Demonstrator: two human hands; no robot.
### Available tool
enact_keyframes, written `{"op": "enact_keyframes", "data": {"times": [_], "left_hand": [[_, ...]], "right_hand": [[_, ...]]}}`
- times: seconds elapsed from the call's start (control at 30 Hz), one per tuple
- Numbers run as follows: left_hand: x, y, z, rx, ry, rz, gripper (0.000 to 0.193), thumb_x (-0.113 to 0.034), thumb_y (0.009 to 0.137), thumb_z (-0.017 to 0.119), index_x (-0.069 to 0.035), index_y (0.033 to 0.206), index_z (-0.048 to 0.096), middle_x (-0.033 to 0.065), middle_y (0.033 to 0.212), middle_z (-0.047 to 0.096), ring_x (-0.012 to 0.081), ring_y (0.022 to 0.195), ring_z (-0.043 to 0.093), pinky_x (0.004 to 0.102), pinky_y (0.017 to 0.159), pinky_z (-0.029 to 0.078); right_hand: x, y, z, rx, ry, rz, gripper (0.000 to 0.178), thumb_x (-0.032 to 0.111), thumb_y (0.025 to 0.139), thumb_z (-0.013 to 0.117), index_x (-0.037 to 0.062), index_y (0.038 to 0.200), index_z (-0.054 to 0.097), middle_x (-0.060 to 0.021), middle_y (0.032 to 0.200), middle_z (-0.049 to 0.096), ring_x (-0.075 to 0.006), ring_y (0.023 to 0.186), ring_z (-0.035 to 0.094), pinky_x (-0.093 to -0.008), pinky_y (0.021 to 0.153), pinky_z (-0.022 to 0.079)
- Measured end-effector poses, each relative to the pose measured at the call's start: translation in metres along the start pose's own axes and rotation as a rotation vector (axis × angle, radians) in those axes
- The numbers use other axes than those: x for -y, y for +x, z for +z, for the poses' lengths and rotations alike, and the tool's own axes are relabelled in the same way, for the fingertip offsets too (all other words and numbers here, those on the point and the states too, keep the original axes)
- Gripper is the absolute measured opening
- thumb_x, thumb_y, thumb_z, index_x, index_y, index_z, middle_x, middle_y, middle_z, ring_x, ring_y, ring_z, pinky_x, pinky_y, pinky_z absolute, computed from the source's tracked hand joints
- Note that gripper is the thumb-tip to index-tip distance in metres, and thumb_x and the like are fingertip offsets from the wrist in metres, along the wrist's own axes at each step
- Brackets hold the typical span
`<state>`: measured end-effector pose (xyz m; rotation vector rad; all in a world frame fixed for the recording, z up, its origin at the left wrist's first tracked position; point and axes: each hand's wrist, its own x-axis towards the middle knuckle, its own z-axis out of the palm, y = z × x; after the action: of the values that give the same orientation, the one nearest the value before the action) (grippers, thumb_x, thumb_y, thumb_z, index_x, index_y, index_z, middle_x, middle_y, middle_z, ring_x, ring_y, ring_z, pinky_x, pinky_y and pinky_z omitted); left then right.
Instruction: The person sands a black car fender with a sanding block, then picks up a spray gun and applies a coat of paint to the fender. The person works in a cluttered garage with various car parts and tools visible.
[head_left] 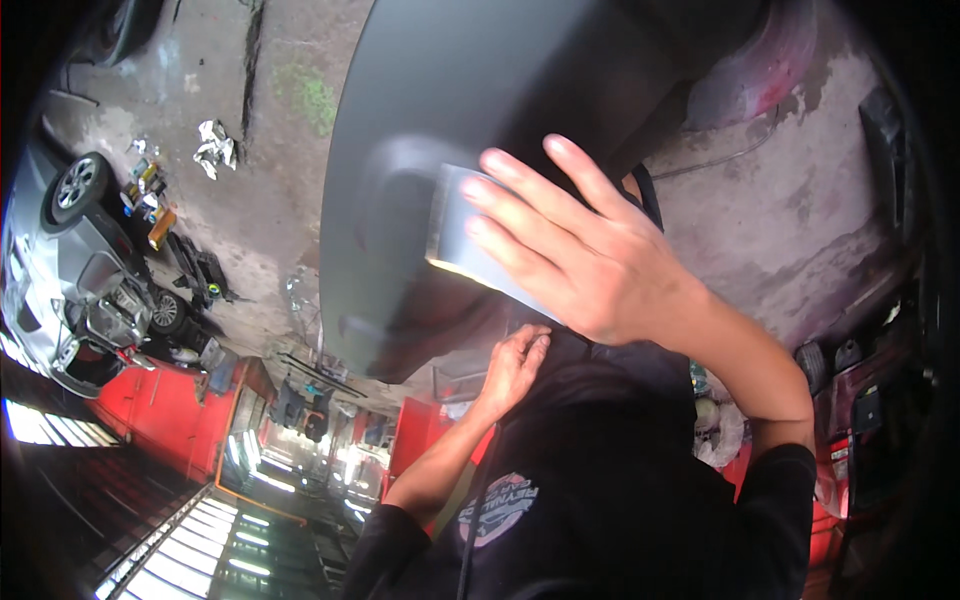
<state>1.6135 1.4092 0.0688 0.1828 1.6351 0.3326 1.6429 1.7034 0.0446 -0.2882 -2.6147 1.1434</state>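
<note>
Head view: the pad lies on the dark panel, beneath the right hand and reaching out just left of its fingertips. Its long axis seems to run from upper left to lower right, back under the palm, roughly along the fingers. The right hand is nearer, opened flat, fingers spread over the pad rather than wrapped round it; the outermost finger sits off its upper edge, and the thumb is out of sight.

The left hand is below the pad, by the panel's lower edge, with fingers curled; whether it grips or touches anything cannot be told. The right palm covers the pad's near end, and the left hand sits close below that end. Well apart, to the left, are crumpled paper on the floor and a grey car.
</note>
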Motion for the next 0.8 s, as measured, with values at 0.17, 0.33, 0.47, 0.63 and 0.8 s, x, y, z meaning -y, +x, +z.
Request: {"op": "enact_keyframes", "data": {"times": [0.17,0.33,0.47,0.63,0.8], "left_hand": [[0.003,0.002,0.003,-0.001,0.030,0.077,0.030,-0.020,0.107,0.060,0.005,0.121,0.068,0.0184,0.091,0.070,0.0192,0.075,0.062,0.0365,0.071,0.052],[0.000,0.004,0.007,0.036,-0.006,-0.046,0.029,-0.018,0.107,0.060,0.005,0.122,0.068,0.0197,0.093,0.071,0.0203,0.080,0.065,0.0374,0.075,0.053],[-0.002,-0.001,0.004,-0.014,-0.027,-0.012,0.028,-0.017,0.107,0.060,0.005,0.122,0.068,0.0200,0.094,0.072,0.0201,0.083,0.067,0.0368,0.077,0.053],[0.011,-0.001,0.008,-0.019,0.036,0.068,0.029,-0.017,0.106,0.060,0.005,0.123,0.068,0.0236,0.100,0.074,0.0250,0.085,0.070,0.0377,0.079,0.054],[-0.005,0.005,0.006,0.060,0.079,-0.037,0.030,-0.018,0.106,0.060,0.005,0.123,0.068,0.0263,0.105,0.074,0.0316,0.086,0.072,0.0408,0.080,0.055]], "right_hand": [[0.004,-0.032,-0.028,0.040,0.018,-0.025,0.037,0.020,0.091,0.064,-0.0011,0.119,0.072,-0.0196,0.129,0.071,-0.0375,0.133,0.063,-0.0624,0.116,0.042],[-0.003,0.018,0.000,-0.115,0.032,-0.036,0.036,0.019,0.093,0.061,0.0014,0.123,0.071,-0.0170,0.136,0.069,-0.0351,0.138,0.060,-0.0609,0.118,0.040],[-0.004,0.014,0.009,-0.060,0.020,-0.030,0.036,0.020,0.092,0.062,-0.0003,0.120,0.072,-0.0171,0.134,0.069,-0.0348,0.137,0.060,-0.0614,0.118,0.040],[-0.002,-0.027,-0.023,0.023,0.048,-0.029,0.031,0.017,0.090,0.066,-0.0006,0.116,0.073,-0.0166,0.125,0.074,-0.0362,0.127,0.068,-0.0620,0.118,0.039],[-0.005,0.002,-0.012,-0.119,0.018,-0.038,0.033,0.018,0.090,0.065,0.0005,0.118,0.073,-0.0155,0.131,0.072,-0.0345,0.134,0.064,-0.0613,0.119,0.039]]}}
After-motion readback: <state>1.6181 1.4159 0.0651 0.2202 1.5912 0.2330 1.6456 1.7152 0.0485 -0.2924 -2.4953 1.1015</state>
